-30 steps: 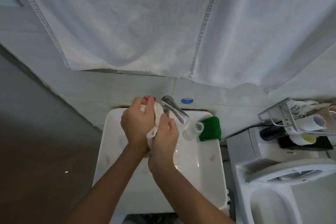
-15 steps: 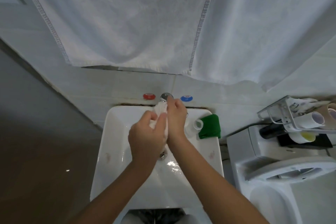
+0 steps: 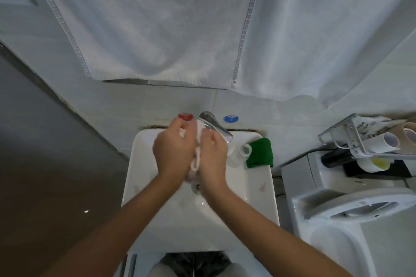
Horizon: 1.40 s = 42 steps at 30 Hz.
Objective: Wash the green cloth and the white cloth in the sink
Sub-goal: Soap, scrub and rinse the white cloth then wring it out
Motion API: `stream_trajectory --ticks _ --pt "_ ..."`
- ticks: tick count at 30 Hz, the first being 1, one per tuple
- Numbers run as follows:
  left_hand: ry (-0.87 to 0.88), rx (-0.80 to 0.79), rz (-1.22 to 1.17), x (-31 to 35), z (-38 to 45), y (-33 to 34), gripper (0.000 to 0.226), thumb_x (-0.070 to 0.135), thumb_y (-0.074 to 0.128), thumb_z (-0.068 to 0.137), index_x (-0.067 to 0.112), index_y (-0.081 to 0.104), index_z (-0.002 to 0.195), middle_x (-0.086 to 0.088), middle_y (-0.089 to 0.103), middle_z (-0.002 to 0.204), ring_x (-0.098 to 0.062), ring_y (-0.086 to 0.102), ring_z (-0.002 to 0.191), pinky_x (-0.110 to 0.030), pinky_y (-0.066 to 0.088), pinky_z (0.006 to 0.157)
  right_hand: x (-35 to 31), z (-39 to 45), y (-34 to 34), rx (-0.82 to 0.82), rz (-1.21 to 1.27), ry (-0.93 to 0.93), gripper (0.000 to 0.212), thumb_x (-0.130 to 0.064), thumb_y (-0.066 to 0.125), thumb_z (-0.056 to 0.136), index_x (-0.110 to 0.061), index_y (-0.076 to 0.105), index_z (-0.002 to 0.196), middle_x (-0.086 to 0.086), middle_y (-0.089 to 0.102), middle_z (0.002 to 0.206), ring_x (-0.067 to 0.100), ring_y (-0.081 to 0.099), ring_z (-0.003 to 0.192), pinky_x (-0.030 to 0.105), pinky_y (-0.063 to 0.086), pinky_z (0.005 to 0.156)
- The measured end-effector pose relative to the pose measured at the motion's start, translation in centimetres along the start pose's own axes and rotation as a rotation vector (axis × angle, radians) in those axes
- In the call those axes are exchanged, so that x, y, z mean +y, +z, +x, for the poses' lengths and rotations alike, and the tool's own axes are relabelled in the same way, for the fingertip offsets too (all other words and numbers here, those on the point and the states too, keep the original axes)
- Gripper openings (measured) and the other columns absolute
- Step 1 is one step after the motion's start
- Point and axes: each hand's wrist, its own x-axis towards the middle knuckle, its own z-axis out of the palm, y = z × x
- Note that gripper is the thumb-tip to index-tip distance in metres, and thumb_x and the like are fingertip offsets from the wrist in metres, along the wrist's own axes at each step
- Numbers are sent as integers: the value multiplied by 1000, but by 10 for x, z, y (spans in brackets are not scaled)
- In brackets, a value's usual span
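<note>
Head view: white cloth pressed between both hands over the sink

Head camera looks down on the left hand [image 3: 172,153] and right hand [image 3: 212,156], which face each other with the bunched white cloth [image 3: 195,161] gripped between them, fingers curled around it. They are above the basin of the sink [image 3: 258,198], in front of the chrome tap [image 3: 215,125]. The green cloth [image 3: 260,153] lies folded on the sink's back right corner, just beside a clear plastic cup [image 3: 242,153] lying on its side.

Behind the tap, a red knob [image 3: 185,116] and a blue knob [image 3: 230,118] sit on the tiled wall; the left fingertips partly hide the red one. A large white towel [image 3: 168,18] hangs above. To the right stands a white toilet [image 3: 351,204], with a wire rack [image 3: 360,139] of tubes and bottles over its tank. Wet patches glint in the basin near the drain [image 3: 197,188].
</note>
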Motion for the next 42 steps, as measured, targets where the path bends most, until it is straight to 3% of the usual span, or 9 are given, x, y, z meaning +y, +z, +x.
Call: stream_trajectory --ticks 2,8,13,17,24,28,32,37,42 --pt "-50 0 -8 -1 6 -2 24 35 53 94 19 55 78 2 58 69 -12 52 62 -18 32 54 4 -21 0 -40 27 -29 29 -23 49 98 -17 47 70 2 50 66 11 48 63 27 43 60" --pt "-5 22 -72 8 -32 9 24 32 57 92 17 56 73 4 55 60 -11 51 56 -25 37 55 -7 28 -7 171 48 13 31 -13 45 98 -10 51 68 4 53 67 12 51 62 30 42 64" --pt "-100 35 -58 4 -2 9 23 35 54 94 17 60 82 4 60 73 -14 55 67 -20 37 56 10 -2 4 44 73 59 27 -25 45 100 -14 62 82 10 68 81 20 66 76 35 55 72" --pt "-131 -32 -42 5 -29 15 28 40 54 93 17 58 78 2 58 67 -13 54 64 -25 39 59 -1 42 -5 83 -32 38 22 -11 47 97 -9 57 76 5 56 68 15 55 65 19 45 56" --pt "-177 22 -55 -5 -10 8 25 36 55 94 14 60 82 -5 65 78 -19 57 72 -27 38 64 10 13 -11 -68 -106 -22 25 -14 49 95 -13 47 70 7 45 66 15 44 63 30 39 60" --pt "-107 -29 -66 3 -26 14 26 40 57 91 19 57 76 3 58 67 -17 58 68 -28 44 62 1 41 -11 -5 -172 -5 23 -8 47 96 7 54 82 5 49 66 1 48 52 11 38 49" --pt "-144 78 -104 -14 6 4 24 37 58 92 17 59 77 -3 65 75 -22 61 73 -30 44 62 13 5 -14 -212 -99 16 24 -24 51 98 -9 53 80 11 50 73 18 50 69 29 42 66" --pt "-110 -145 -201 -24 0 -4 23 43 66 83 26 53 76 6 61 73 -16 61 72 -39 52 68 -4 21 -40 -178 54 54 22 -28 61 94 -11 57 81 9 68 79 19 68 75 32 56 70" --pt "-90 -462 -245 -13 3 -15 52 24 74 79 35 49 123 14 62 100 -3 62 91 -19 50 75 -14 28 -58 -320 -38 72 28 -16 74 82 -8 66 107 13 74 100 25 71 92 37 58 84"
